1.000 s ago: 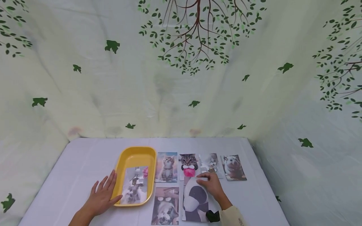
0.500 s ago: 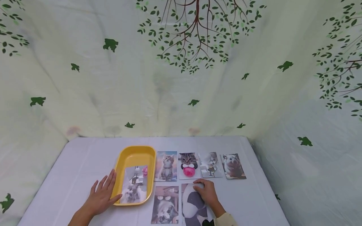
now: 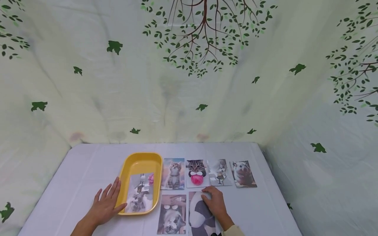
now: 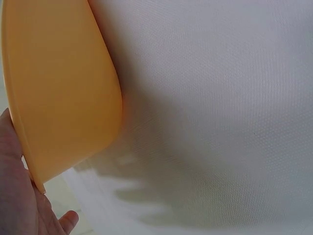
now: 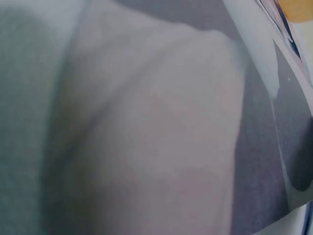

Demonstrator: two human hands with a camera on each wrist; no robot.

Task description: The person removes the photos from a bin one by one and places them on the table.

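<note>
My left hand (image 3: 104, 204) rests with spread, straight fingers along the left side of a yellow tray (image 3: 141, 158), thumb at its lower rim. In the left wrist view, the hand lies at the outer wall of the tray (image 4: 63, 88). Inside lies a photo card of a grey-and-white cat (image 3: 137, 198) with pink flowers. My right hand (image 3: 217, 200), its fingers bent, pinches the top edge of a photo card with a black-and-white animal (image 3: 196, 209), low over or on the table. That card (image 5: 195, 127) fills much of the right wrist view. Left of it lies an upside-down cat photo (image 3: 172, 218).
A back row of photo cards lies on the white table (image 3: 79, 170): a kitten (image 3: 174, 175), a tabby with a pink ball (image 3: 196, 173), a pale grey picture (image 3: 220, 172) and a hamster-like animal (image 3: 243, 173). A leaf-printed white curtain (image 3: 165, 124) stands behind.
My right hand has brought the black-and-white animal card down towards me, off the back row's lower edge, beside the upside-down cat photo. The left hand has stayed on the tray.
</note>
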